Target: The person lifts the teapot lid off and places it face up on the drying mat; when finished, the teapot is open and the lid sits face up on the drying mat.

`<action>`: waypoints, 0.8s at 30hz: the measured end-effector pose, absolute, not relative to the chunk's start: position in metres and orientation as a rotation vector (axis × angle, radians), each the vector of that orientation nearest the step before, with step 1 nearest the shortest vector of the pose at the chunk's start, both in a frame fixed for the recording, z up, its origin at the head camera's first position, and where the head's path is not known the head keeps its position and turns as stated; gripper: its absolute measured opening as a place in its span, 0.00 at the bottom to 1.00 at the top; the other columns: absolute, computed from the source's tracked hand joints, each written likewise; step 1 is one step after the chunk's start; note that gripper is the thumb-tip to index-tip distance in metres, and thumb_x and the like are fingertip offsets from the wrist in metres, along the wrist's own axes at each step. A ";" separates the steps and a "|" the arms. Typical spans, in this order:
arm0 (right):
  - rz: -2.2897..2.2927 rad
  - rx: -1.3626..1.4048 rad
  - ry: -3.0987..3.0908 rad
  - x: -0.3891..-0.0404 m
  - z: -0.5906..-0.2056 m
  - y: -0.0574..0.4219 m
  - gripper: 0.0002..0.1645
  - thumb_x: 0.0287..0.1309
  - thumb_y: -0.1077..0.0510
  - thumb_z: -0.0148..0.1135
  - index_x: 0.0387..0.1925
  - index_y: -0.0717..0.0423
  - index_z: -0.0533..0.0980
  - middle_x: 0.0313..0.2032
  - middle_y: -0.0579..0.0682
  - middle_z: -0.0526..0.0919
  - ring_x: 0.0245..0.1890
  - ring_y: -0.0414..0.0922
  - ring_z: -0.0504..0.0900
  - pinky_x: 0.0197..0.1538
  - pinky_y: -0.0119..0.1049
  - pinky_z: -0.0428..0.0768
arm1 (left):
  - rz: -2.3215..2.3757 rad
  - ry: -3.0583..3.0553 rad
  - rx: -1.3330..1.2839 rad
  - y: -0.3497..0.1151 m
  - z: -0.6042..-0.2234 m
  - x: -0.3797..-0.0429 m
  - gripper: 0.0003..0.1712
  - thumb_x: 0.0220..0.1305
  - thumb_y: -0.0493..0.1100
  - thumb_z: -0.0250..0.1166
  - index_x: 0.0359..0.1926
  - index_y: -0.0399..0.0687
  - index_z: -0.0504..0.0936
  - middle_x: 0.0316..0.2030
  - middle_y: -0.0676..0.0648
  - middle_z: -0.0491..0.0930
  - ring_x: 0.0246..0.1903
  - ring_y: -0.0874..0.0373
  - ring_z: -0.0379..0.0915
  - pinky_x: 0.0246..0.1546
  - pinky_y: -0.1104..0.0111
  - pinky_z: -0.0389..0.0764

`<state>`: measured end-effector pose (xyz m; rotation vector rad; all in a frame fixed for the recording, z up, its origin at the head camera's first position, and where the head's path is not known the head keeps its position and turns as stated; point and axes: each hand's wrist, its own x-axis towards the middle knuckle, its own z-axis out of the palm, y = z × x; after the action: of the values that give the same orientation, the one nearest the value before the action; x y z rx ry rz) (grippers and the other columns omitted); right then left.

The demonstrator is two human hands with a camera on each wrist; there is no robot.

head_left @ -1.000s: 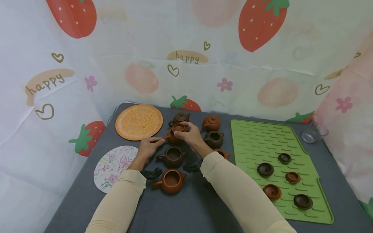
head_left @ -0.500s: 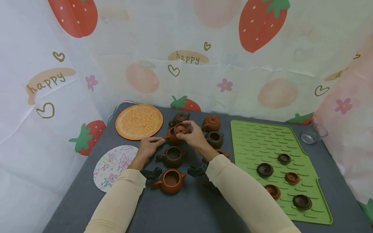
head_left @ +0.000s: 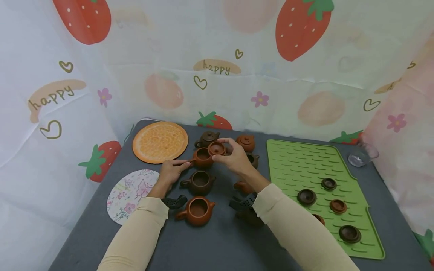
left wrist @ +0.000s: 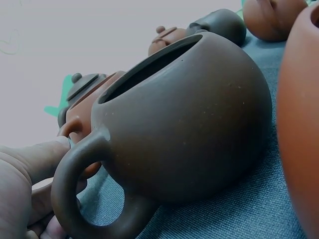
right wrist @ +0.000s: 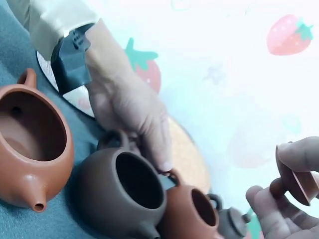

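My left hand [head_left: 170,172] pinches the handle of a reddish-brown lidless teapot [head_left: 202,160] in the middle of the table. To the right of that teapot's mouth, my right hand [head_left: 235,158] holds a reddish-brown teapot lid [head_left: 217,149] between thumb and fingers. The right wrist view shows this lid [right wrist: 295,179] tilted on edge, apart from the teapot. Nearer to me stand a dark brown open teapot [head_left: 200,182] and another reddish-brown open teapot [head_left: 196,211]. In the left wrist view the dark teapot [left wrist: 184,119] hides most of the gripped one.
Behind stand a lidded dark teapot [head_left: 207,139] and a lidded reddish one [head_left: 245,142]. More teapots are partly hidden by my right arm. Several lids, one a dark lid [head_left: 306,197], lie on a green mat [head_left: 298,162]. A glass jug [head_left: 361,155] and two round mats are at the sides.
My right hand has moved to the right with the lid, from over the teapot's mouth to beside it. My left hand keeps its hold on the handle.
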<state>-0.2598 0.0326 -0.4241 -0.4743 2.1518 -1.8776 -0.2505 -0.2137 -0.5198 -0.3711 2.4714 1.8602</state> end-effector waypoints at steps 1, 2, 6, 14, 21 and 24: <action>-1.879 -0.484 2.142 -0.258 -0.422 0.035 0.32 0.59 0.61 0.67 0.63 0.53 0.67 0.45 0.57 0.80 0.39 0.53 0.78 0.37 0.43 0.74 | 1.858 2.471 -0.372 -0.214 -0.520 -0.250 0.19 0.61 0.48 0.70 0.49 0.40 0.86 0.51 0.41 0.79 0.50 0.49 0.71 0.49 0.59 0.72; -1.871 -0.490 2.148 -0.256 -0.419 0.038 0.32 0.59 0.60 0.67 0.63 0.52 0.68 0.45 0.57 0.80 0.37 0.53 0.78 0.34 0.42 0.74 | 1.857 2.468 -0.375 -0.214 -0.520 -0.250 0.19 0.61 0.48 0.70 0.49 0.41 0.86 0.51 0.41 0.79 0.50 0.49 0.71 0.49 0.59 0.72; -1.838 -0.521 2.170 -0.249 -0.411 0.049 0.32 0.59 0.59 0.68 0.63 0.51 0.68 0.46 0.56 0.81 0.37 0.51 0.78 0.32 0.39 0.74 | 1.848 2.456 -0.380 -0.215 -0.520 -0.251 0.20 0.61 0.49 0.69 0.49 0.41 0.86 0.51 0.42 0.79 0.50 0.50 0.71 0.48 0.59 0.72; -1.772 -0.620 2.235 -0.237 -0.393 0.071 0.35 0.59 0.61 0.68 0.66 0.58 0.65 0.52 0.59 0.77 0.48 0.52 0.78 0.44 0.46 0.77 | 1.853 2.452 -0.388 -0.216 -0.520 -0.252 0.20 0.61 0.50 0.70 0.48 0.42 0.86 0.50 0.42 0.80 0.48 0.50 0.72 0.45 0.61 0.73; -1.739 -0.677 2.246 -0.233 -0.387 0.098 0.35 0.59 0.64 0.67 0.65 0.61 0.64 0.51 0.60 0.78 0.48 0.52 0.78 0.47 0.45 0.78 | 1.852 2.445 -0.384 -0.216 -0.521 -0.252 0.19 0.61 0.48 0.70 0.48 0.41 0.86 0.50 0.42 0.80 0.49 0.51 0.71 0.46 0.62 0.72; -1.752 -0.692 2.240 -0.232 -0.384 0.109 0.34 0.59 0.65 0.66 0.65 0.62 0.64 0.51 0.61 0.77 0.48 0.52 0.79 0.46 0.44 0.78 | 1.855 2.450 -0.378 -0.216 -0.520 -0.251 0.19 0.61 0.48 0.70 0.48 0.41 0.86 0.50 0.42 0.80 0.50 0.50 0.71 0.48 0.61 0.71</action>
<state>-0.2323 0.1092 -0.3844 -0.6919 2.2399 -1.7524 -0.2509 -0.2156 -0.5200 -0.3777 2.4499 1.8546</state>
